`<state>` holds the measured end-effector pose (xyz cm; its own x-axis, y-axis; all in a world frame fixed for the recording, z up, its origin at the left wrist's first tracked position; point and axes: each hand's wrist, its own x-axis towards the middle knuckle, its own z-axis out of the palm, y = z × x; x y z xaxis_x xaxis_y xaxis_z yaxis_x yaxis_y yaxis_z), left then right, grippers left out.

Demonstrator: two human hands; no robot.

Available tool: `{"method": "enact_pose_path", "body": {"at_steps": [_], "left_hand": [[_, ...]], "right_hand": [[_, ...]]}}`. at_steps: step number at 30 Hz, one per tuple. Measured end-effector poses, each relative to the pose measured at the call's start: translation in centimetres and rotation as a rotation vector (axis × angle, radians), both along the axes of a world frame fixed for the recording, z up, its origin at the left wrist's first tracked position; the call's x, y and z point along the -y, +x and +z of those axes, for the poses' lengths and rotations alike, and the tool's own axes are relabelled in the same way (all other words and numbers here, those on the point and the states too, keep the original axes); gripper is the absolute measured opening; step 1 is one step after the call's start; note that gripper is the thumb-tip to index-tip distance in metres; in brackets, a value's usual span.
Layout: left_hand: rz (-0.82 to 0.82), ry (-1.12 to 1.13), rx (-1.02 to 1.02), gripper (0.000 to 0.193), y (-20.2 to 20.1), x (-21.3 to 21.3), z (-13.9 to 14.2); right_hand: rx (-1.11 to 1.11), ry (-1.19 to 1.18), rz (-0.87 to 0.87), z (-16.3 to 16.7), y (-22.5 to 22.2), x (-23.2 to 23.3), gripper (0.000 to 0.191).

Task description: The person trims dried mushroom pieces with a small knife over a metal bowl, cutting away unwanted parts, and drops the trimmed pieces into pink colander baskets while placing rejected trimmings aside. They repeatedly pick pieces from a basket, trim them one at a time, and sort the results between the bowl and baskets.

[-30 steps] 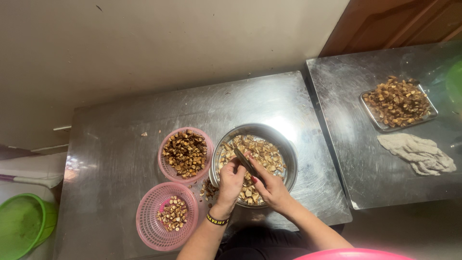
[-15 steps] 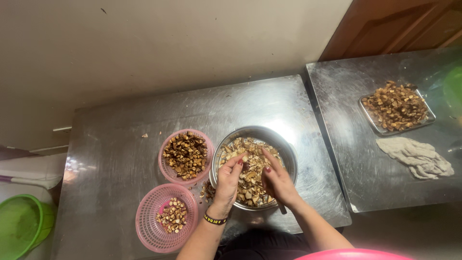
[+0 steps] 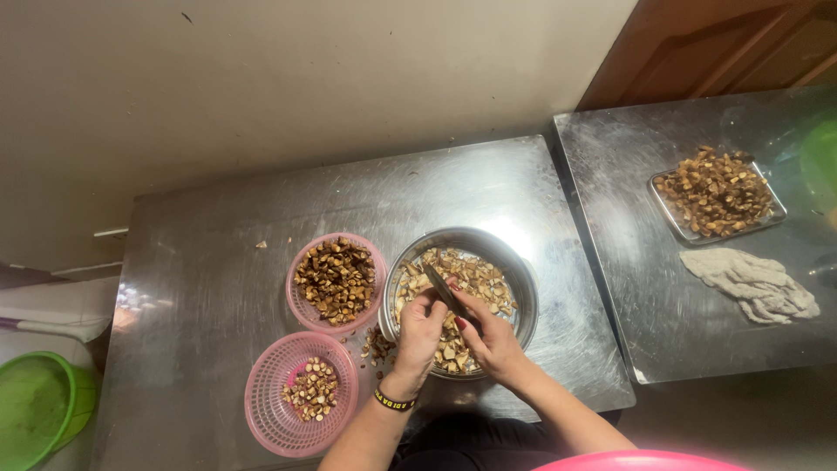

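A round metal bowl (image 3: 514, 262) full of brown and pale cut pieces stands on a steel table (image 3: 218, 270). Both my hands are over it. My right hand (image 3: 488, 336) grips a dark-bladed knife (image 3: 442, 290), whose blade points up and left. My left hand (image 3: 421, 330), with a black wristband, pinches a small piece against the blade. A pink basket (image 3: 336, 279) of dark brown pieces sits left of the bowl. A second pink basket (image 3: 283, 410), in front of it, holds a few pale pieces.
A second steel table (image 3: 628, 262) stands to the right with a metal tray (image 3: 772, 218) of brown pieces and a crumpled grey cloth (image 3: 750, 283). A green tub (image 3: 35, 410) sits low at the left. A pink rim (image 3: 645, 460) shows at the bottom edge.
Half a second ago both hands were down among the pieces in the bowl. Now they are raised together, with the knife blade back up against a piece in my left hand.
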<state>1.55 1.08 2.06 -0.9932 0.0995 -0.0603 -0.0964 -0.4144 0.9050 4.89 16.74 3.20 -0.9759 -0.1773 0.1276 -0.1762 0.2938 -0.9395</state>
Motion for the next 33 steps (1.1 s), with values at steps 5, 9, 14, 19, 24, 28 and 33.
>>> {"method": "enact_pose_path", "body": {"at_steps": [5, 9, 14, 19, 24, 28, 33], "left_hand": [[-0.04, 0.022, -0.06, 0.028, -0.4, 0.3, -0.7], [-0.049, -0.013, -0.098, 0.028, -0.8, 0.8, -1.4], [-0.001, 0.069, 0.053, 0.029, -1.4, 1.0, -2.0], [-0.012, 0.069, 0.052, 0.031, -1.2, 0.5, -1.6], [-0.012, 0.128, 0.104, 0.031, -0.8, 0.4, -0.9], [-0.022, 0.216, 0.132, 0.03, -0.4, 0.4, -0.5], [-0.059, 0.189, 0.081, 0.03, -0.1, 0.4, -0.2]], "right_hand": [[0.255, -0.352, 0.138, -0.8, -1.0, -1.0, 0.047], [0.612, -0.746, 0.213, 0.0, -1.8, -2.5, 0.051], [0.333, -0.295, 0.072, 0.6, -1.4, -1.7, 0.058], [0.103, 0.07, 0.118, 0.8, -0.5, -0.5, 0.061], [-0.024, 0.15, 0.113, 1.1, -0.6, 0.0, 0.061], [-0.129, 0.076, 0.083, 0.4, -0.5, 0.2, 0.055], [0.285, -0.383, 0.094, -0.7, -0.7, -0.2, 0.048]]}}
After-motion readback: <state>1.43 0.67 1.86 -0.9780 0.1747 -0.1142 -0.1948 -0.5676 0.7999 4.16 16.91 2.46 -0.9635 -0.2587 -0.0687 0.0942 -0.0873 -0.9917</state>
